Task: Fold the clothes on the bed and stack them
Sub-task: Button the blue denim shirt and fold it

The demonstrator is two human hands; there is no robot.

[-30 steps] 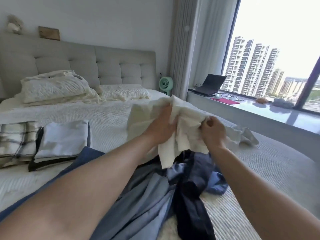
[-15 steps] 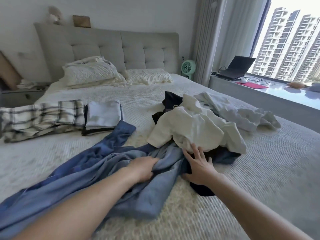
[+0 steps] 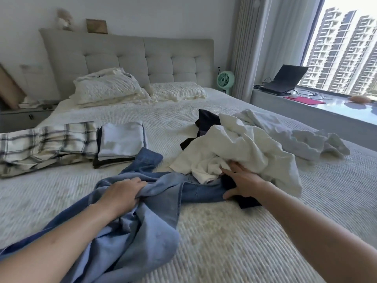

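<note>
A crumpled blue garment [image 3: 146,221] sprawls across the near part of the bed [image 3: 234,248]. My left hand [image 3: 120,193] grips a bunched fold of it. My right hand [image 3: 242,180] lies with fingers spread where the blue cloth meets a dark garment [image 3: 247,203], its fingertips against the heaped cream garment [image 3: 244,152]. Another dark piece [image 3: 207,121] pokes out behind that heap, and a white garment [image 3: 285,135] lies loose to its right. On the left sit a folded plaid piece [image 3: 44,144] and a folded pale stack [image 3: 122,141].
Pillows [image 3: 110,88] lean on the grey headboard [image 3: 130,58]. A green fan [image 3: 225,78] stands by the curtain. On the window ledge [image 3: 318,111] at the right are a laptop [image 3: 285,80] and a red mat. A nightstand [image 3: 24,117] is at far left.
The cream garment I held up a second ago now lies on the heap. Both hands dropped to the blue garment; my left has bunched it and my right slid toward the cream heap.
</note>
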